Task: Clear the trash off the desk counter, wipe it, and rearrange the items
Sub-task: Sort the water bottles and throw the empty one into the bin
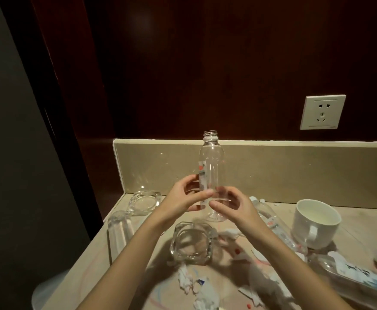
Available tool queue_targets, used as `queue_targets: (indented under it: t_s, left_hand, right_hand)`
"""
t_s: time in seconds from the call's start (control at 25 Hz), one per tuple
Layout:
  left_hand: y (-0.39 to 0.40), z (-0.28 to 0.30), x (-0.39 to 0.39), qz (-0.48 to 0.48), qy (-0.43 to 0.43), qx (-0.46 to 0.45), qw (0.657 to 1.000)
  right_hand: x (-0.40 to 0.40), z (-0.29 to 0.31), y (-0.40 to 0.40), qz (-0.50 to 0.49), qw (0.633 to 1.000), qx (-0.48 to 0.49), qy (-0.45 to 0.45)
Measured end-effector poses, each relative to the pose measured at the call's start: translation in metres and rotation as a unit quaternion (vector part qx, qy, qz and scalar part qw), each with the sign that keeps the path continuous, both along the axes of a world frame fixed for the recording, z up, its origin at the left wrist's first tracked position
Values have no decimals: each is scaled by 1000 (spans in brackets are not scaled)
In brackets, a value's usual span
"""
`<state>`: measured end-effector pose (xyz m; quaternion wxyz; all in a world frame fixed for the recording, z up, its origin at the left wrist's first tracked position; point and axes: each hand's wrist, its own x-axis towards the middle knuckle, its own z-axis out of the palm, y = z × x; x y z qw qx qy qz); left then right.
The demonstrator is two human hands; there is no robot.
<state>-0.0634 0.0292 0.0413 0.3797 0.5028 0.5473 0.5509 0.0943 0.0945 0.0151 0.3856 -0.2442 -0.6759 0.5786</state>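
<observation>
An empty clear plastic bottle [211,166] without a cap stands upright over the beige counter [98,253], near the backsplash. My left hand [181,202] wraps its lower part from the left, thumb across the front. My right hand [232,209] curls around the same part from the right. Crumpled tissue scraps [186,279] and torn paper [205,295] litter the counter's front. Two more clear bottles lie on their sides at the right, one [279,231] by the mug and one with a blue label [353,277] nearer me.
One glass ashtray [145,202] sits at the back left corner and another [192,246] just below my hands. A glass tumbler [119,231] lies near the left edge. A white mug [313,222] stands at the right. A lined bin [48,289] is below left. A wall socket [323,111] is above.
</observation>
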Motion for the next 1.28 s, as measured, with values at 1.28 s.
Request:
queue_targets:
  t_s: [1.28]
  left_hand:
    - [-5, -22, -3, -36, -71, -58, 995]
  right_hand:
    - [64, -3, 39, 42, 986, -142, 71]
